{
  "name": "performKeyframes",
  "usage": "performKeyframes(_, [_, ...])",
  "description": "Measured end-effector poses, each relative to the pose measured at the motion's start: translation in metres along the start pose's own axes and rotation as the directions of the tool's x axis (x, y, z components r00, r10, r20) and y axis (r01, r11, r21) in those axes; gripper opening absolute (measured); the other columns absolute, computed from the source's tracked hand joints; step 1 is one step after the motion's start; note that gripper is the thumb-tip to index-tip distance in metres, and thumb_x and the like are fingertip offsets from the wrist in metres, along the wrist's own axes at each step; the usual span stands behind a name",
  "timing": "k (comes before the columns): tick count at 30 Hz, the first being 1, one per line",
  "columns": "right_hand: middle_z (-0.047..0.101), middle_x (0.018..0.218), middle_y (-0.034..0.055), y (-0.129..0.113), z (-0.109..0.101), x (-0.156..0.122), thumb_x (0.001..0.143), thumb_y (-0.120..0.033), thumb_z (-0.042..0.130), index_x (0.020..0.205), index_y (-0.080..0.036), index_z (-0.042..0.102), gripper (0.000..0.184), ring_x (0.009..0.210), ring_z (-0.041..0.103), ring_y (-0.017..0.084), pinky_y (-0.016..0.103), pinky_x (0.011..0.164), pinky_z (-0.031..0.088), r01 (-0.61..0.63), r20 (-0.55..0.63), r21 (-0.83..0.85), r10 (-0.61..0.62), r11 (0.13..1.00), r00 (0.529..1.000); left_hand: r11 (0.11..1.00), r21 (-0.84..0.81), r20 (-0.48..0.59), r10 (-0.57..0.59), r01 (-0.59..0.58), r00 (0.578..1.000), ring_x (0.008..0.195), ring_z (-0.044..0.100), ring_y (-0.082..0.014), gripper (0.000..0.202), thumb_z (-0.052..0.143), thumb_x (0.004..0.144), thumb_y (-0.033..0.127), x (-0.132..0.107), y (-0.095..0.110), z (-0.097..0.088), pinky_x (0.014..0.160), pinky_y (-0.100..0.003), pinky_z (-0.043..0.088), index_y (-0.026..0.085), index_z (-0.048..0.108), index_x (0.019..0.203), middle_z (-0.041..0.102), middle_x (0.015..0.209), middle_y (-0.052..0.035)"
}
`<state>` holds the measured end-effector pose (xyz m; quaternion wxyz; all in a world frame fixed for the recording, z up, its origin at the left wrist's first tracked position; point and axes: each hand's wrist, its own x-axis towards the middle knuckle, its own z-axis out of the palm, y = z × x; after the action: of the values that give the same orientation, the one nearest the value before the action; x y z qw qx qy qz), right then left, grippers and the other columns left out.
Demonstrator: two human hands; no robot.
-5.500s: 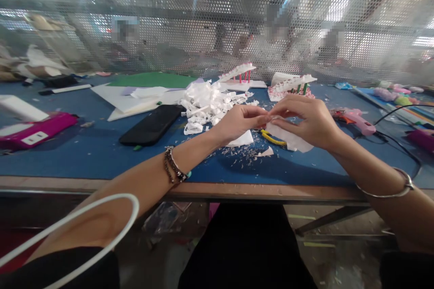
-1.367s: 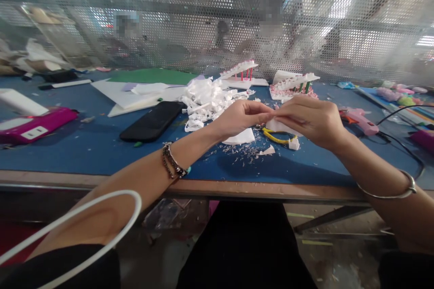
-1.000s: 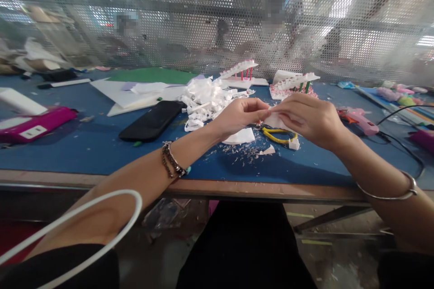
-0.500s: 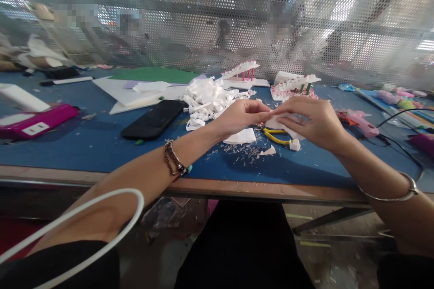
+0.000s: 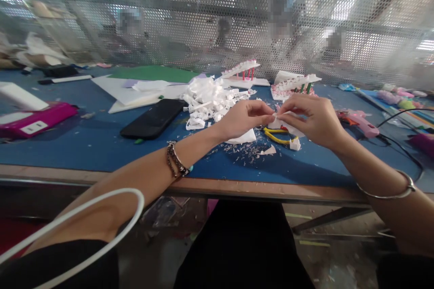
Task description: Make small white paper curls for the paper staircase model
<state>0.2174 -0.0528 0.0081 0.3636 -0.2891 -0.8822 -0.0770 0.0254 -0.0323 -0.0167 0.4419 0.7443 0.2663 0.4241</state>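
My left hand and my right hand meet above the table, fingertips pinched close together. Between them is a small piece of white paper, partly hidden by the fingers. Yellow-handled pliers lie just under my right hand, with a small white scrap at the handle end. A folded white piece rests below my left hand, beside fine white shreds. A heap of curled white paper strips lies behind my left wrist.
A black phone lies left of the strips. Two small models on sticks, one with red posts and one with green posts, stand at the back. At right is a pink glue gun with a black cord. A perforated screen rises behind.
My fingertips have shifted slightly to the right and now pinch the white paper a little differently. The things on the table have stayed in place.
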Motion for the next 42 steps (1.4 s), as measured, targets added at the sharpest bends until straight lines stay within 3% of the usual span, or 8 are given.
performKeyframes(5, [0.062,0.069,0.0004,-0.002,0.009,-0.002,0.078,-0.028,0.059,0.074,-0.017,0.058,0.012,0.064,0.055,0.010,0.023,0.057,0.044,-0.115,-0.115,0.192,0.139,0.975,0.984,0.995,0.004,-0.089,0.103,-0.103,0.991,0.069,0.057,-0.0089,0.022,0.067,0.071,0.031,-0.003,0.002,0.007,0.063,-0.020,0.045,0.012,0.066,0.082,0.065,0.075,-0.0029])
performKeyframes(11, [0.060,0.068,0.0002,-0.008,0.016,-0.005,0.076,-0.027,0.062,0.071,-0.018,0.054,0.014,0.066,0.057,0.011,0.024,0.059,0.048,-0.087,-0.229,0.296,0.159,0.951,0.960,0.936,0.180,-0.124,0.328,-0.304,0.936,0.081,0.059,-0.0113,0.020,0.062,0.077,0.031,-0.009,0.007,0.012,0.071,-0.021,0.047,0.014,0.067,0.087,0.066,0.088,-0.0053])
performKeyframes(15, [0.060,0.070,0.0008,-0.011,0.017,-0.006,0.078,-0.030,0.060,0.070,-0.020,0.053,0.015,0.068,0.058,0.012,0.026,0.059,0.050,-0.091,-0.258,0.315,0.177,0.945,0.950,0.897,0.257,-0.110,0.396,-0.359,0.912,0.083,0.059,-0.0119,0.017,0.062,0.077,0.028,-0.011,0.011,0.012,0.073,-0.022,0.048,0.016,0.067,0.087,0.066,0.089,-0.0045])
performKeyframes(22, [0.064,0.075,0.0012,-0.007,0.009,-0.003,0.080,-0.028,0.057,0.079,-0.020,0.060,0.009,0.068,0.059,0.011,0.023,0.055,0.049,-0.129,-0.190,0.360,0.208,0.924,0.959,0.916,0.193,-0.125,0.378,-0.351,0.917,0.087,0.059,-0.0119,0.015,0.058,0.080,0.023,-0.009,0.014,0.009,0.076,-0.023,0.048,0.017,0.068,0.090,0.066,0.092,-0.0036])
performKeyframes(27, [0.062,0.070,0.0001,-0.008,0.009,-0.002,0.078,-0.031,0.060,0.075,-0.018,0.059,0.013,0.059,0.056,0.009,0.020,0.048,0.045,-0.159,-0.146,0.471,0.255,0.867,0.956,0.927,0.166,-0.118,0.357,-0.336,0.927,0.087,0.059,-0.0137,0.014,0.060,0.078,0.025,-0.010,0.018,0.008,0.077,-0.026,0.048,0.018,0.067,0.089,0.065,0.092,-0.0030])
performKeyframes(32, [0.061,0.068,-0.0009,-0.012,0.011,-0.003,0.077,-0.036,0.061,0.075,-0.018,0.057,0.018,0.055,0.053,0.007,0.018,0.044,0.042,-0.167,-0.096,0.551,0.261,0.818,0.961,0.959,0.076,-0.114,0.282,-0.275,0.953,0.079,0.060,-0.0128,0.028,0.065,0.074,0.032,-0.011,0.020,0.008,0.071,-0.025,0.049,0.020,0.060,0.099,0.063,0.084,-0.0014])
performKeyframes(37, [0.060,0.068,-0.0010,-0.014,0.009,-0.002,0.077,-0.035,0.060,0.075,-0.017,0.058,0.018,0.056,0.053,0.006,0.017,0.044,0.040,-0.163,-0.089,0.517,0.242,0.840,0.966,0.975,-0.014,-0.060,0.221,-0.222,0.973,0.073,0.059,-0.0114,0.021,0.067,0.072,0.034,-0.008,0.019,0.005,0.066,-0.023,0.048,0.015,0.062,0.080,0.062,0.078,-0.0017])
performKeyframes(42, [0.060,0.069,-0.0014,-0.012,0.011,-0.003,0.077,-0.030,0.060,0.074,-0.018,0.057,0.013,0.058,0.054,0.006,0.017,0.047,0.043,-0.152,-0.122,0.470,0.235,0.870,0.964,0.954,0.040,-0.102,0.299,-0.296,0.949,0.078,0.057,-0.0110,0.013,0.066,0.072,0.028,-0.005,0.016,0.004,0.064,-0.021,0.046,0.016,0.065,0.077,0.061,0.081,-0.0026])
